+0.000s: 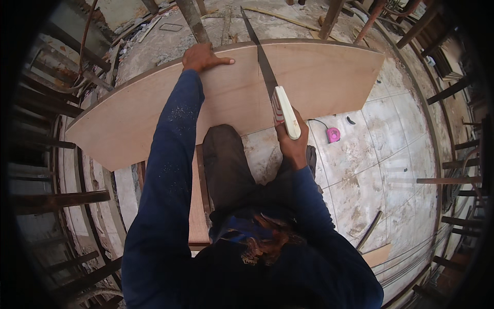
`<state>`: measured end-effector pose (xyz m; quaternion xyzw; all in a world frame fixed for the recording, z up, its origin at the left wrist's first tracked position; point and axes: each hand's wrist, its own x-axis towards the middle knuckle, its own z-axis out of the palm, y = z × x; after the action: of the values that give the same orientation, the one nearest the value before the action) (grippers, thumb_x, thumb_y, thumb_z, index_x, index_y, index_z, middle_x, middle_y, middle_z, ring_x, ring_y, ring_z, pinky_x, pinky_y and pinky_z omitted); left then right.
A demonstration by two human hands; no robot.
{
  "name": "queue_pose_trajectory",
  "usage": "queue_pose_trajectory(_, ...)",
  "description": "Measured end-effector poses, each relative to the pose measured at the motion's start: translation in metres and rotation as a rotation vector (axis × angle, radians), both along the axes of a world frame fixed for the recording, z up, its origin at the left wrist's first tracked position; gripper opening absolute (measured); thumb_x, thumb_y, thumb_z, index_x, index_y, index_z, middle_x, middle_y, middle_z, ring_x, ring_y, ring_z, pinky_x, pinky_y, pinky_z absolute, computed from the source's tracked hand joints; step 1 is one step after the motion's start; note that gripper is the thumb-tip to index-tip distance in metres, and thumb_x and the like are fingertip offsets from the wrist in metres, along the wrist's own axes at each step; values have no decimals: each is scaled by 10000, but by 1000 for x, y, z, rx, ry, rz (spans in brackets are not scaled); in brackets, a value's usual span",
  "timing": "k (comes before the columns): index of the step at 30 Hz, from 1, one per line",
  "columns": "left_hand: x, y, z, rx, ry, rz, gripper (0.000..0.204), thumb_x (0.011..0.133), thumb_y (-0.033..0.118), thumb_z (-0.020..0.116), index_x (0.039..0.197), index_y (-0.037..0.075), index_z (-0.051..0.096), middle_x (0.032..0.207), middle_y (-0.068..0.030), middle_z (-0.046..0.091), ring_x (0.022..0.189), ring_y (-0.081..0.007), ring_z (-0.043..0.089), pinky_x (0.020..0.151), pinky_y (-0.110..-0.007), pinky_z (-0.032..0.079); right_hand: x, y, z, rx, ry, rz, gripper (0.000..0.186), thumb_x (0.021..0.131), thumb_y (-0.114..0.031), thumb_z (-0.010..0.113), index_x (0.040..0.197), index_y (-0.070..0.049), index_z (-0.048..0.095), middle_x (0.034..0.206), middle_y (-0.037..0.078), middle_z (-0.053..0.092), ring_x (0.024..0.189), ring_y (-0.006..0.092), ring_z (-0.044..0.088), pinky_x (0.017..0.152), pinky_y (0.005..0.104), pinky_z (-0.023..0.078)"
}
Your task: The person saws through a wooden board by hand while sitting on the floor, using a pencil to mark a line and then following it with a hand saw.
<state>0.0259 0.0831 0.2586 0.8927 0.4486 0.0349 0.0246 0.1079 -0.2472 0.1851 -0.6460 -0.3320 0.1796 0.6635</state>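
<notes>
A hand saw (266, 69) with a cream handle crosses the far edge of a wide plywood sheet (324, 77). My right hand (294, 140) is wrapped round the handle, which sits over the near side of the sheet. The blade points away from me, its tip beyond the far edge. A thin line runs on the wood by the blade, and I cannot tell how deep any cut goes. My left hand (204, 57) lies on the far edge, left of the saw, thumb stretched along the top face. Pale dust speckles my left sleeve. One knee touches or sits just below the sheet's near edge.
A pink tape measure (333, 135) lies on the dirty tiled floor (370, 170), right of the saw, near a small black piece (351, 120). Upright wooden posts (191, 20) stand beyond the sheet. A wood offcut (377, 255) and a dark strip (369, 232) lie at the lower right.
</notes>
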Motion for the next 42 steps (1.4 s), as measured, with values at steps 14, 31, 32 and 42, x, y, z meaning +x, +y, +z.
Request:
queue_pose_trajectory(14, -2, -10, 2, -10, 20, -30, 1066, 470, 857, 733, 1093, -8, 689, 990, -185, 719, 981, -331, 694, 843, -456, 548, 23, 52, 0, 114, -82, -34, 448, 792, -41, 642, 1234, 15, 591, 797, 58, 638, 674, 119, 573, 633, 276, 483)
queue_pose_trajectory(31, -11, -8, 5, 10, -81, -39, 1082, 454, 835, 765, 1138, 2, 679, 1041, -215, 712, 1036, -363, 677, 906, -444, 526, 15, 46, -8, -2, -72, -33, 435, 721, -13, 641, 1153, -12, 594, 971, 165, 692, 924, 288, 685, 842, 358, 516)
queue_pose_trajectory(32, -7, -5, 10, 56, -28, -17, 1063, 459, 839, 759, 1113, 3, 692, 1038, -211, 713, 1033, -354, 681, 881, -448, 538, 2, 13, -7, -45, -66, -22, 449, 733, -1, 639, 1180, -20, 594, 979, 143, 688, 934, 261, 681, 860, 344, 512)
queue_pose_trajectory(42, 7, -29, 4, 27, 2, -14, 1075, 457, 861, 736, 1082, -13, 704, 1024, -211, 715, 999, -359, 693, 863, -449, 549, 27, 15, -5, -32, 31, -7, 391, 723, -17, 624, 1112, 21, 626, 907, 146, 686, 825, 223, 656, 784, 322, 509)
